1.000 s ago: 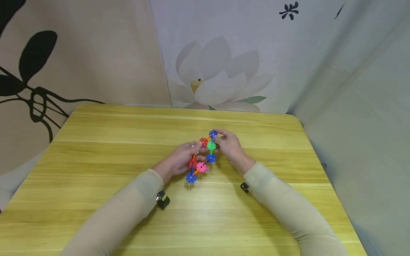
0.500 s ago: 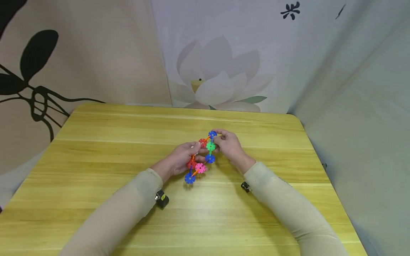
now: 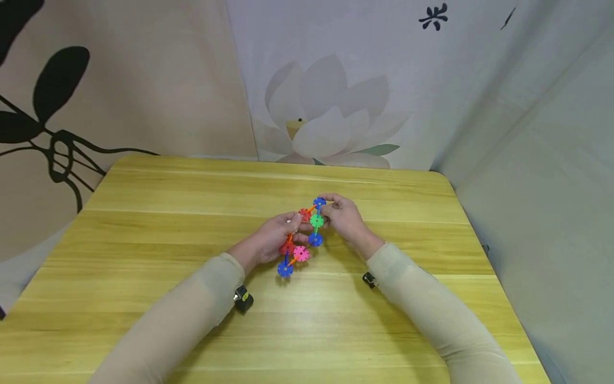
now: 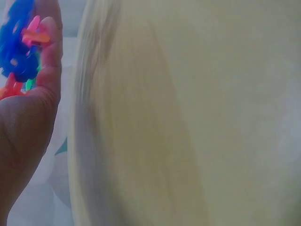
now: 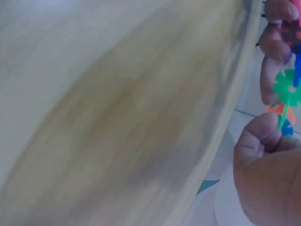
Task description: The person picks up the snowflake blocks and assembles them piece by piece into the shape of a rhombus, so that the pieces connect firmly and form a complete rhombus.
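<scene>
A loop of linked plastic snowflake discs (image 3: 316, 221) in red, blue, green, pink and orange is held up over the table's middle. My left hand (image 3: 269, 238) grips its left side, thumb near a red disc (image 3: 305, 214). With thumb and forefinger my right hand (image 3: 346, 217) pinches the blue disc (image 3: 319, 202) at the top. Lower down hang a pink disc (image 3: 301, 253) and another blue disc (image 3: 285, 269). The left wrist view catches blue discs (image 4: 18, 52) against the left palm. In the right wrist view, a green disc (image 5: 287, 87) shows above the right thumb; some joints are hidden by fingers.
The light wooden table (image 3: 307, 330) spreads out under both arms. Behind it hangs a pale curtain (image 3: 331, 106) with a printed lotus, and another curtain (image 3: 537, 160) borders the right side. Small black wrist cameras sit under both sleeves.
Both hands keep their hold on the disc loop. The loop's lower discs sit very slightly lower in view; otherwise little differs.
</scene>
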Demonstrator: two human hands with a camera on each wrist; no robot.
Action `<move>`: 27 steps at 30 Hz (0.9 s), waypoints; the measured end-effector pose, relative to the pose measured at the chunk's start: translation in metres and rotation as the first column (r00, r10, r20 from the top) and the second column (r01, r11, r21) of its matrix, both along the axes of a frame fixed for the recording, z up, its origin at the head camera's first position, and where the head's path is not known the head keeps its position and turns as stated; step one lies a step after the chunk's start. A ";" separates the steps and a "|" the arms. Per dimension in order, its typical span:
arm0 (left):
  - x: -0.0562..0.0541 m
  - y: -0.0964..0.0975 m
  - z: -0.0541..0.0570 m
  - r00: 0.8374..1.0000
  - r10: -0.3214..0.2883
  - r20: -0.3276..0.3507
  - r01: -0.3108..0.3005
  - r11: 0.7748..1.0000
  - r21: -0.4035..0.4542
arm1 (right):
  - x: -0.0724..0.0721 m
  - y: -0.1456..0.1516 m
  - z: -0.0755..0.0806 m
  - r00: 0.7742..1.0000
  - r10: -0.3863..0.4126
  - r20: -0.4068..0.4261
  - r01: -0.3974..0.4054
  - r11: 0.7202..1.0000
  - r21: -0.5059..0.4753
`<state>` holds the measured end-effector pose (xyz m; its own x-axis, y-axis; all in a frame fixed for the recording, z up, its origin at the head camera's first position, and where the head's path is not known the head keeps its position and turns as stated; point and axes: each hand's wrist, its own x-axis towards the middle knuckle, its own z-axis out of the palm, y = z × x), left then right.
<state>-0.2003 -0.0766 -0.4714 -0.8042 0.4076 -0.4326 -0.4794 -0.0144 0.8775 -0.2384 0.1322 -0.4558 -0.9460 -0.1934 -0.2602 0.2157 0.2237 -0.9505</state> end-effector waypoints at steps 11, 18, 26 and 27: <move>-0.001 0.000 -0.001 1.000 -0.001 0.015 0.001 0.999 0.038 | 0.001 0.006 -0.003 1.000 0.009 -0.027 -0.009 1.000 -0.006; 0.000 -0.001 -0.002 1.000 -0.007 0.030 0.006 0.999 0.035 | -0.001 0.007 -0.007 0.998 0.050 -0.046 -0.050 0.999 0.014; 0.000 0.001 -0.002 0.999 -0.023 0.026 0.022 1.000 0.016 | 0.000 0.009 -0.007 0.998 0.055 -0.038 -0.054 0.998 0.014; 0.001 0.001 -0.002 0.999 -0.023 0.024 0.023 1.000 0.017 | 0.001 0.009 -0.007 0.998 0.055 -0.034 -0.055 0.998 0.013</move>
